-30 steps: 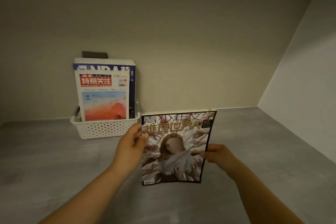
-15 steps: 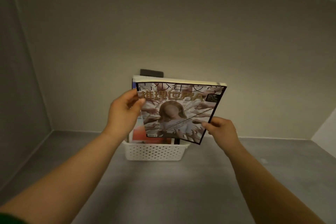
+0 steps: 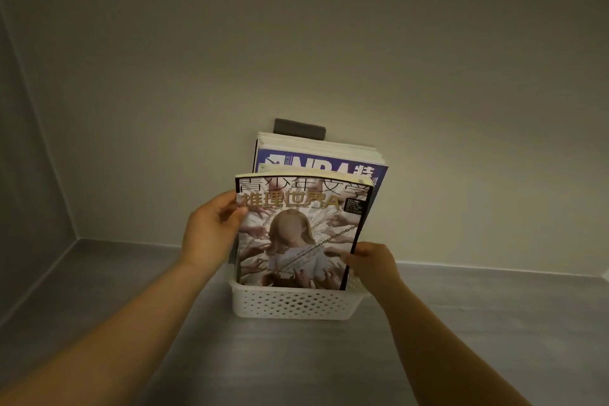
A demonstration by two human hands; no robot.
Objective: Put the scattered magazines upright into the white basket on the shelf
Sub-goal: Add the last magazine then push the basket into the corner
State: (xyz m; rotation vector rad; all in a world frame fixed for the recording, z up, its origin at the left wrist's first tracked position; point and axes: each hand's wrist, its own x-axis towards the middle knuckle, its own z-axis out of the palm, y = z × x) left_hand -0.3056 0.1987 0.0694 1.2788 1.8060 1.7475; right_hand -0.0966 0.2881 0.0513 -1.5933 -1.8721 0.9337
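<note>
The front magazine (image 3: pixel 296 234) is stood upright in the white basket (image 3: pixel 296 305), long side pointing up, cover turned near. Its left edge is gripped by the left hand (image 3: pixel 211 231), its right edge by the right hand (image 3: pixel 369 262).

Your glossy chain-cover magazine (image 3: pixel 296 241) hides most of the blue NBA magazine (image 3: pixel 329 168); its foot is lost behind the white perforated plastic basket (image 3: pixel 290 305) wall. Corner print (image 3: pixel 355 206): illegible.

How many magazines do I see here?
2 for certain: the front magazine, held by the left hand and right hand in the basket's front, and the NBA magazine upright behind it. Others may hide between them.
</note>
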